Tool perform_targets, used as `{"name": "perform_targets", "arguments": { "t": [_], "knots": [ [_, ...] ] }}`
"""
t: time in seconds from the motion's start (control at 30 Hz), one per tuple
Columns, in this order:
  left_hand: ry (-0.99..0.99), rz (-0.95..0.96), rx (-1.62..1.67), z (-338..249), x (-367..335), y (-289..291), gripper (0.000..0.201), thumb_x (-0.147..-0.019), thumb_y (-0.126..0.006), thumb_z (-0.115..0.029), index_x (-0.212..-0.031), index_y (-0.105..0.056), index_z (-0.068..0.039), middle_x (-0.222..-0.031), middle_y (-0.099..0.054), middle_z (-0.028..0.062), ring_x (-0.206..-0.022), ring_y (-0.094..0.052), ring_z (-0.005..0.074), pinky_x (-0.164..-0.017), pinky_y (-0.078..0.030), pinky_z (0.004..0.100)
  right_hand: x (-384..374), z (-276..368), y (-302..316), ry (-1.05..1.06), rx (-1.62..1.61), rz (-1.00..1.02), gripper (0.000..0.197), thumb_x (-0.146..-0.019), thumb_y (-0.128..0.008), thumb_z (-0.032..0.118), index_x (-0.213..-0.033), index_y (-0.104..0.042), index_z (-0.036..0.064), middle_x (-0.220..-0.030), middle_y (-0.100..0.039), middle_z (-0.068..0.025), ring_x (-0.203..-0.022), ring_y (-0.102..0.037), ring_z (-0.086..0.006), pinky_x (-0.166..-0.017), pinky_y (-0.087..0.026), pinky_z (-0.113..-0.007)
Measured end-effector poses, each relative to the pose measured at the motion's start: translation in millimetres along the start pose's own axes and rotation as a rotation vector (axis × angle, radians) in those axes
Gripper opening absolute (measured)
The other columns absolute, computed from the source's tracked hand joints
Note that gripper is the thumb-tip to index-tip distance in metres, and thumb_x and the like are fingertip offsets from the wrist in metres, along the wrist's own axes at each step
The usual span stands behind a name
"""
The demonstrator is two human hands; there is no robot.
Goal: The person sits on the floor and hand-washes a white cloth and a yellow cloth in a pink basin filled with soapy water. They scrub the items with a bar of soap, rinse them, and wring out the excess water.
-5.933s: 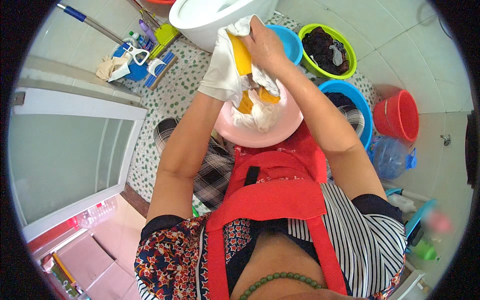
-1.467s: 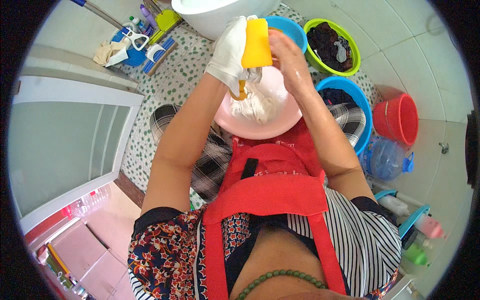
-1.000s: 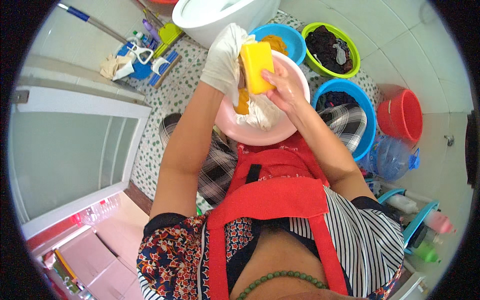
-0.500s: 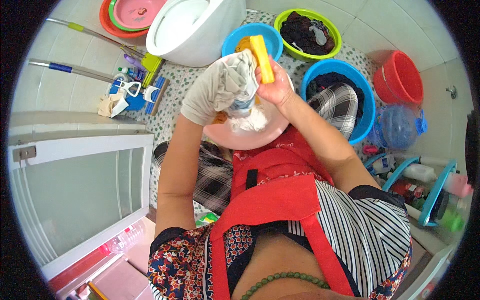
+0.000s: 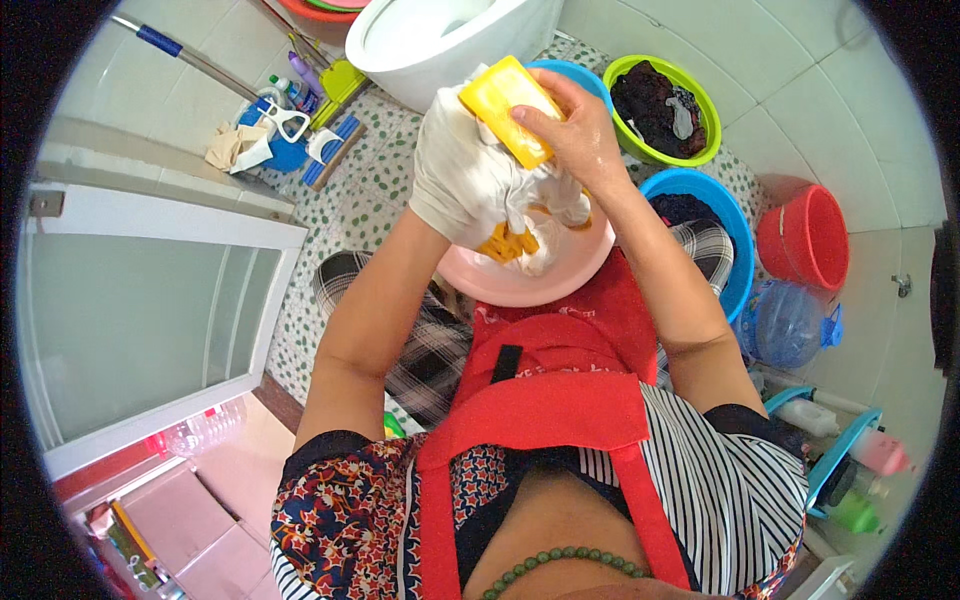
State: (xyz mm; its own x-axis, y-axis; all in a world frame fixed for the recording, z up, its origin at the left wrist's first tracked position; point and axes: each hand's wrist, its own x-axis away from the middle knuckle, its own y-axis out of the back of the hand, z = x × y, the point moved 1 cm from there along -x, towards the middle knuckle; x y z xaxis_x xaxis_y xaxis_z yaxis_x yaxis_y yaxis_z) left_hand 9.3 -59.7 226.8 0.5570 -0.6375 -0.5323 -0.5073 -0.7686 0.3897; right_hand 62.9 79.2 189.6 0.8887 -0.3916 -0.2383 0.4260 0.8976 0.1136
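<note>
You are wearing a bright red apron (image 5: pixel 545 385) running down the middle of the frame, its broad bib carrying a small black tab and its straps spreading toward the lower edge. Under it you are wearing a short-sleeved top (image 5: pixel 345 510) that is showing a dark pattern of red and white stars at lower left and black-and-white stripes at lower right, while checked trousers (image 5: pixel 430 350) in black, grey and white are showing beside the apron. A string of round green beads (image 5: pixel 560 562) is lying across your neck at the bottom edge, and both forearms are bare.
</note>
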Motion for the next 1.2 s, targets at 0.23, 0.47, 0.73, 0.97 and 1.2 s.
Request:
{"name": "perform_targets", "arguments": {
  "t": [0.23, 0.47, 0.73, 0.97, 1.2],
  "knots": [
    [0.499, -0.383, 1.334, 53, -10, -8, 0.019, -0.078, -0.063, -0.013, -0.093, -0.059, -0.003, -0.083, -0.063, 0.0087, -0.073, -0.062, 0.0217, -0.065, -0.05, 0.0305, 7, 16, -31, 0.389, 0.515, -0.138, 0.056, -0.08, -0.067, 0.018, -0.13, -0.046, 0.0031, -0.115, -0.057, -0.0251, -0.104, -0.057, -0.0388, -0.089, -0.046, -0.04],
    [-0.324, -0.375, -0.385, 51, -17, 16, 0.015, -0.071, -0.067, -0.013, -0.082, -0.063, -0.003, -0.072, -0.063, 0.0104, -0.066, -0.063, 0.0277, -0.062, -0.05, 0.033, 25, 9, -46, 0.299, 0.305, -0.228, 0.059, -0.08, -0.063, 0.011, -0.135, -0.042, 0.0045, -0.122, -0.056, -0.0211, -0.108, -0.057, -0.0324, -0.093, -0.044, -0.037],
    [-0.397, -0.338, -0.466, 37, -21, 15, 0.017, -0.068, -0.069, -0.017, -0.079, -0.063, -0.005, -0.07, -0.062, 0.0113, -0.066, -0.061, 0.0298, -0.062, -0.049, 0.0352, 32, -1, -63, -0.213, -0.823, -0.11, 0.052, -0.09, -0.056, 0.01, -0.14, -0.039, 0.0141, -0.122, -0.055, -0.0047, -0.107, -0.057, -0.016, -0.084, -0.052, -0.032],
    [-0.339, -0.236, -0.588, 35, -11, 12, 0.011, -0.073, -0.066, -0.015, -0.075, -0.06, -0.005, -0.063, -0.057, 0.0112, -0.061, -0.058, 0.0303, -0.057, -0.046, 0.0365, 47, 0, -68, -0.337, -1.094, -0.101, 0.05, -0.093, -0.053, 0.011, -0.14, -0.038, 0.016, -0.125, -0.052, -0.0022, -0.11, -0.054, -0.0161, -0.085, -0.052, -0.034],
    [-0.378, -0.218, -0.742, 45, -14, -10, 0.011, -0.077, -0.064, -0.011, -0.07, -0.057, -0.007, -0.061, -0.053, 0.0099, -0.056, -0.055, 0.0293, -0.051, -0.043, 0.0338, 52, -18, -56, 0.031, 0.101, -0.23, 0.057, -0.089, -0.057, 0.02, -0.139, -0.035, 0.0056, -0.124, -0.052, -0.0162, -0.112, -0.052, -0.0331, -0.091, -0.045, -0.041]
  ]
}}
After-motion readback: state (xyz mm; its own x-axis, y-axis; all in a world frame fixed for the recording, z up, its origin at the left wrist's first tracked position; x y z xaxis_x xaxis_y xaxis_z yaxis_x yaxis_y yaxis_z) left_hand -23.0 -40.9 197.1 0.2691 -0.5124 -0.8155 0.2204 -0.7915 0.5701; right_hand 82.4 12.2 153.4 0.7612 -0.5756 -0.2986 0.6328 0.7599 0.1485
